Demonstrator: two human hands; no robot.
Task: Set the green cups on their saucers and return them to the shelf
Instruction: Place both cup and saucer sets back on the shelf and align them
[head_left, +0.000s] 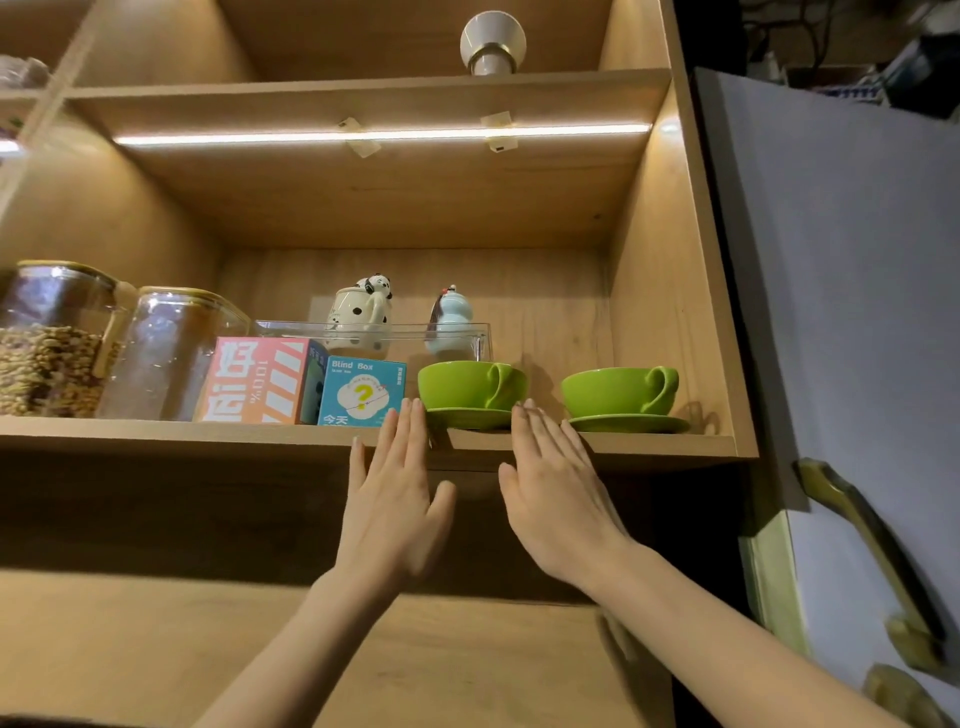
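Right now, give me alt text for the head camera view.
Two green cups sit on green saucers on a lit wooden shelf. Open left hand and right hand flank the nearer one. Jars and boxes stand left.

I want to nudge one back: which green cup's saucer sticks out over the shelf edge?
The left cup, between the two hands: its saucer overhangs the shelf edge. The right cup sits fully on.

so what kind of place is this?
Likely a home kitchen or pantry nook: a lit wooden shelf holding glass jars of grain, green cups on saucers, and what looks like a fridge door beside it.
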